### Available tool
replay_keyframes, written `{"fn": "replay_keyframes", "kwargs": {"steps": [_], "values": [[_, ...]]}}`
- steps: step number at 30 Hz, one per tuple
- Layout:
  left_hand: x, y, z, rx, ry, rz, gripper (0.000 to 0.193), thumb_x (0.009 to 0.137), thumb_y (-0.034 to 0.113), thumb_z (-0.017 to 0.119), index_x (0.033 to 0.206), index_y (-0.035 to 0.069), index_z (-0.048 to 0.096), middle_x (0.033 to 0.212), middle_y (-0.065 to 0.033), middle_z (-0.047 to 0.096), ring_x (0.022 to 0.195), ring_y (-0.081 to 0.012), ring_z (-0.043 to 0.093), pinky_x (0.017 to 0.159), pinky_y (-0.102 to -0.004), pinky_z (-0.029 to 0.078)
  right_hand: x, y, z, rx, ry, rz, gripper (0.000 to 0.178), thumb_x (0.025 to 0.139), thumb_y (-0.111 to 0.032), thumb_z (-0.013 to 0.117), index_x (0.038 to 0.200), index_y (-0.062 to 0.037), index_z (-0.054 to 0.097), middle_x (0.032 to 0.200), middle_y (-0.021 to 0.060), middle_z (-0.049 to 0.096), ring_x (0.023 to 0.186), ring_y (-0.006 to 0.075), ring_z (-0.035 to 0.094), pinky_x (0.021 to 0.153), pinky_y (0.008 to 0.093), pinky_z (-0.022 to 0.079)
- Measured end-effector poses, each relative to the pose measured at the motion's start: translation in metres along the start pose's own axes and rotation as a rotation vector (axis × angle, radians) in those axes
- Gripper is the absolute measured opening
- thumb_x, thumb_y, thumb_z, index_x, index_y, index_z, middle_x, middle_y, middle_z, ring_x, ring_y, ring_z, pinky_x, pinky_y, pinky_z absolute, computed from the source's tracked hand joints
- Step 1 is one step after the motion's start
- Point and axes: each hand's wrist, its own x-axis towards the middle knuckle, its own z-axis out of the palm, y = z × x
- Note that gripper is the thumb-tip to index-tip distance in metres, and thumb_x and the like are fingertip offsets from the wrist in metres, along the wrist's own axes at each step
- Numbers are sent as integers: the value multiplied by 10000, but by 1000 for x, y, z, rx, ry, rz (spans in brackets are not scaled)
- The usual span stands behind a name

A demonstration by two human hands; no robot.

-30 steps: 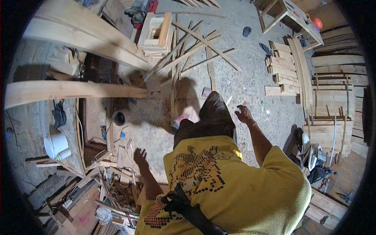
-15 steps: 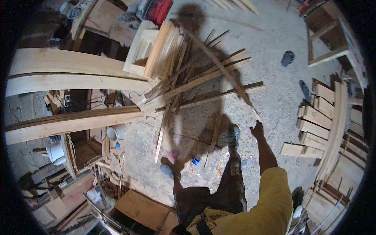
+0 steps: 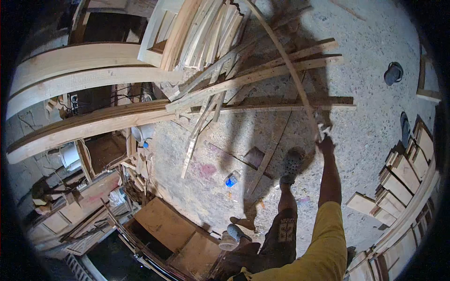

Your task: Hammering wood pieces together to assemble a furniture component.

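Far left: white bucket (image 3: 70, 157), contents hidden. Next, a pale container (image 3: 137, 134); interior too dark to read. Below it, a brown wooden box (image 3: 164, 222) with a dark opening, contents indiscernible. Then a small blue-and-clear bottle (image 3: 231, 179) on the floor (image 3: 197, 192). Long wooden strip (image 3: 295, 77) slants across the view to the person's right hand (image 3: 326, 146), fingers closed around its near end. Left hand out of view; state cannot be told.

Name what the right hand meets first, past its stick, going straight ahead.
Past the stick, the right hand would likely meet the plank lying across its line, near that plank's end, though depth is unclear.
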Motion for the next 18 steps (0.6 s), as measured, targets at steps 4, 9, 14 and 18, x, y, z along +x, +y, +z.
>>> {"fn": "replay_keyframes", "kwargs": {"steps": [4, 9, 14, 18], "values": [[-3, -7, 20, -53, -147, 111, 295, 974, 293, 602, 1142, 51, 617, 1101, -100, 625, 968, -291, 603, 846, -414, 500, -8, 72, 19, -116, 4, -292, 313, 874, -296, 653, 1101, -82, 663, 1134, 211, 634, 1022, 409, 626, 894, 513, 529], [-56, -72, -12, 50, -220, 114, 269, 966, 295, 608, 1098, 62, 633, 1061, -103, 630, 932, -302, 605, 815, -420, 506, -82, -33, 0, 21, 61, 84, 772, 810, -354, 777, 1444, -82, 429, 1429, 224, 408, 1270, 422, 485, 1010, 534, 480], [-25, -89, 41, 97, -348, 191, 246, 959, 298, 613, 1055, 74, 648, 1021, -106, 635, 895, -312, 607, 784, -425, 513, -34, -31, 4, 101, -23, 186, 981, 786, -408, 812, 1549, -84, 287, 1506, 216, 357, 1361, 421, 413, 1078, 539, 431], [-48, -101, 72, 141, -447, 157, 231, 953, 300, 618, 1020, 83, 661, 990, -109, 640, 866, -320, 608, 759, -430, 518, 37, -8, 58, 21, 4, -79, 921, 823, -563, 715, 1520, -85, 351, 1507, 206, 432, 1377, 402, 433, 1080, 586, 371]]}}
